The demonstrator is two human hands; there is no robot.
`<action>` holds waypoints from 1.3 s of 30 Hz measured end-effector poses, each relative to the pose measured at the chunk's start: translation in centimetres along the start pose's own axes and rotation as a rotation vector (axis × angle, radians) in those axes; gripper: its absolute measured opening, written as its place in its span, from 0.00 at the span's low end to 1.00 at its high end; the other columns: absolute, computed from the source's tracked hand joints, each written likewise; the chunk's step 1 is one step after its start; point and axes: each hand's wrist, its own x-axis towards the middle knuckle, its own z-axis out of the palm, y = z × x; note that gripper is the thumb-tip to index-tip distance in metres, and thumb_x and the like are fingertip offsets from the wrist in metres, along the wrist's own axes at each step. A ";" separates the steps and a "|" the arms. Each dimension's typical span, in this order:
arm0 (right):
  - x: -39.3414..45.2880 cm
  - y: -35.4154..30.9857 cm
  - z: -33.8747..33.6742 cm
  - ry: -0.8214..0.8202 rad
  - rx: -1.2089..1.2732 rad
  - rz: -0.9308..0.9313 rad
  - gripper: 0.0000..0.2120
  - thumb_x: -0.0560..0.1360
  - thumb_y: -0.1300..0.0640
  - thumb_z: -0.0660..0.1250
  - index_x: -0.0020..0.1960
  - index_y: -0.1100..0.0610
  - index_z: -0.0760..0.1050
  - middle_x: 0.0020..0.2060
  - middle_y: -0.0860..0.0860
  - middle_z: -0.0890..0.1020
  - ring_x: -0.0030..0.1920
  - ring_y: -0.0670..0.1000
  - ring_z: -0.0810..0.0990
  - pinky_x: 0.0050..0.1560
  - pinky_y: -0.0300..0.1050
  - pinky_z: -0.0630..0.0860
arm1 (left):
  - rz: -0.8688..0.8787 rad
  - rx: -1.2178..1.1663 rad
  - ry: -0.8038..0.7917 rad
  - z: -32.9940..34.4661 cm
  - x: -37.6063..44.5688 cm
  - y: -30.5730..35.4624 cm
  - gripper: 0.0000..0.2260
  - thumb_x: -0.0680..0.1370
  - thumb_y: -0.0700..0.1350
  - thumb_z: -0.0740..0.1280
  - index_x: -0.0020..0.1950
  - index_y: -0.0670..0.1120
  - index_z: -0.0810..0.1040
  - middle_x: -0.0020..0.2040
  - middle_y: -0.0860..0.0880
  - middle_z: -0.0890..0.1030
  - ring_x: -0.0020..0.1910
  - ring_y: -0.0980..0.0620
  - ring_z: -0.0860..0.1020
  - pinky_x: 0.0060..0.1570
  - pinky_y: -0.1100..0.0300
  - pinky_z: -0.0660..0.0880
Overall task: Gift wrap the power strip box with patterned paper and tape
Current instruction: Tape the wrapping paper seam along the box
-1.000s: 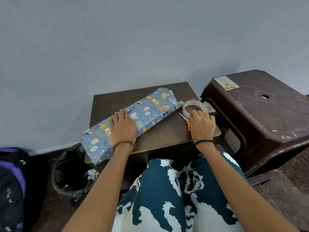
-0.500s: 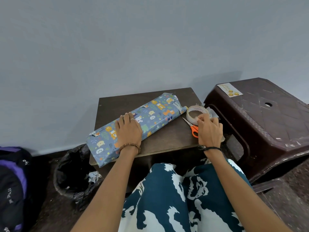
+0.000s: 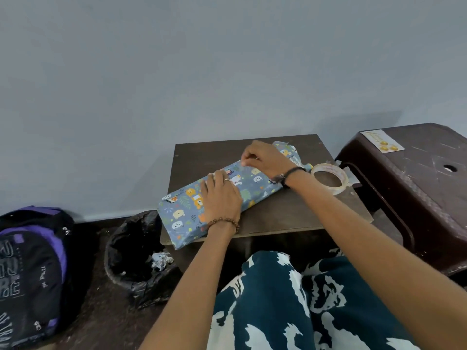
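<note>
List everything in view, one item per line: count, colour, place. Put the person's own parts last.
wrapped box: one, blue animal-print paper, diagonal on the small table
small table: one, dark brown, centre
tape roll: one, clear, table's right edge
plastic stool: one, dark brown, right
sticker: one, pale with yellow, on the stool
bin: one, black-lined, floor left of table
backpack: one, black and purple, far left
left hand: flat on the box
right hand: fingers pinched at the box's far edge

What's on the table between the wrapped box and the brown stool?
The tape roll sits between the wrapped box and the brown stool, seen from the head camera.
</note>
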 end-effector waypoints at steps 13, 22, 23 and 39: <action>5.0 -0.7 2.0 -0.216 -0.230 0.041 0.07 0.75 0.60 0.64 0.49 0.63 0.78 0.52 0.56 0.77 0.52 0.55 0.76 0.45 0.40 0.64 | -0.006 -0.027 0.030 0.1 -0.3 0.1 0.20 0.81 0.44 0.49 0.71 0.40 0.61 0.68 0.44 0.66 0.69 0.46 0.62 0.71 0.51 0.53; 5.4 -1.0 2.4 -0.230 -0.283 0.055 0.06 0.75 0.61 0.64 0.48 0.62 0.78 0.46 0.53 0.74 0.52 0.54 0.76 0.47 0.40 0.66 | 0.010 -0.007 0.029 0.1 -0.2 0.0 0.21 0.81 0.45 0.50 0.73 0.42 0.59 0.67 0.44 0.66 0.68 0.46 0.62 0.70 0.51 0.55; 5.3 -0.9 2.5 -0.213 -0.272 0.058 0.06 0.74 0.61 0.65 0.47 0.62 0.79 0.44 0.50 0.72 0.52 0.53 0.76 0.46 0.39 0.67 | 0.014 0.000 0.026 0.1 -0.2 0.0 0.21 0.81 0.45 0.50 0.73 0.43 0.59 0.67 0.44 0.66 0.68 0.46 0.62 0.70 0.51 0.55; 5.8 -0.1 3.5 -0.056 0.141 0.435 0.20 0.67 0.58 0.74 0.49 0.56 0.64 0.45 0.53 0.73 0.45 0.53 0.72 0.42 0.45 0.68 | 0.036 -0.022 0.024 -0.3 -0.5 0.1 0.17 0.80 0.45 0.53 0.70 0.50 0.66 0.66 0.41 0.66 0.68 0.42 0.63 0.70 0.49 0.55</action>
